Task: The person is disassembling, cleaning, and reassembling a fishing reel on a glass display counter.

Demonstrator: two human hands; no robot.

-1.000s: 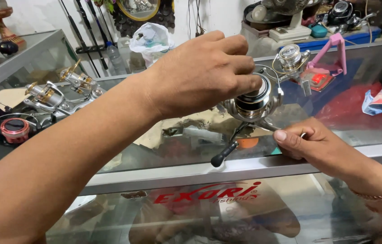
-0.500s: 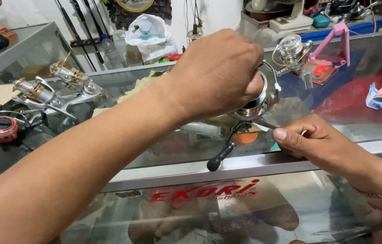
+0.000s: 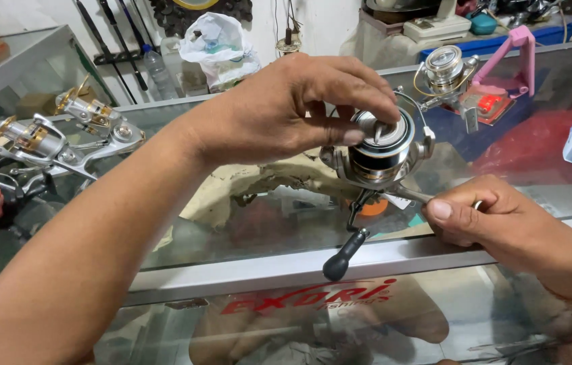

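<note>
Pinching the knob on top of the fishing reel (image 3: 380, 152), your left hand (image 3: 293, 108) has its fingertips closed together on the cap while the reel stands over the glass counter (image 3: 232, 230). Your right hand (image 3: 495, 216) clamps thumb and fingers on the reel's foot, low at the right, with the black crank handle (image 3: 343, 253) hanging down. Two more reels (image 3: 63, 135) lie well apart at the left.

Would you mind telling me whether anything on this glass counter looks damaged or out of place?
Nothing stands out. The left hand pinches the top of the spinning reel; the right hand holds its foot, above the glass counter.
</note>
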